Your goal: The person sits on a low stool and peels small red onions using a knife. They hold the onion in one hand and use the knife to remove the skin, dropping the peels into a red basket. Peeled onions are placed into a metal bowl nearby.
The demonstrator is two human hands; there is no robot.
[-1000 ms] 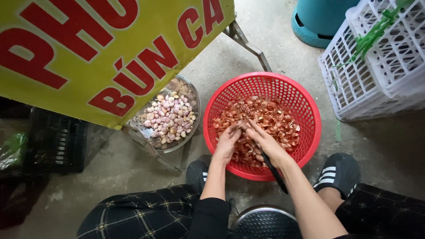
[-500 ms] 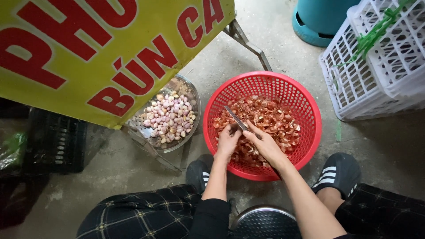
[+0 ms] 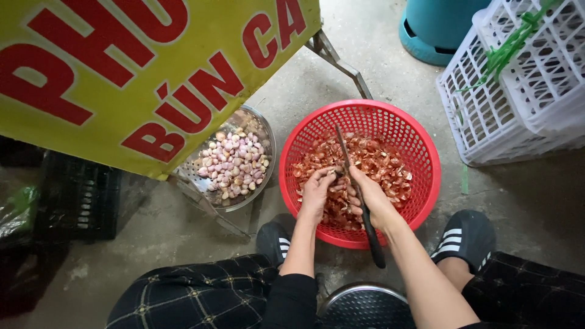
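My left hand [image 3: 317, 192] pinches a small shallot over the red perforated basket [image 3: 420, 152], which is filled with reddish-brown shallot skins [image 3: 378, 161]. My right hand [image 3: 372, 198] grips a long dark-handled knife [image 3: 359, 201]; its blade points away from me and meets the shallot at my left fingertips. Both hands hover above the near half of the basket. To the left, a metal bowl [image 3: 268, 146] holds several peeled pale-pink shallots [image 3: 234, 161].
A yellow signboard with red letters [image 3: 122, 73] on a metal frame overhangs the bowl. White plastic crates [image 3: 518, 97] and a teal container [image 3: 439, 30] stand at the right. A black crate [image 3: 73, 201] sits left. My feet in black sandals flank the basket; a round metal lid [image 3: 359, 304] lies between my knees.
My right hand has turned the knife so its blade now points away over the basket instead of trailing back toward me. Both hands stay together over the skins.
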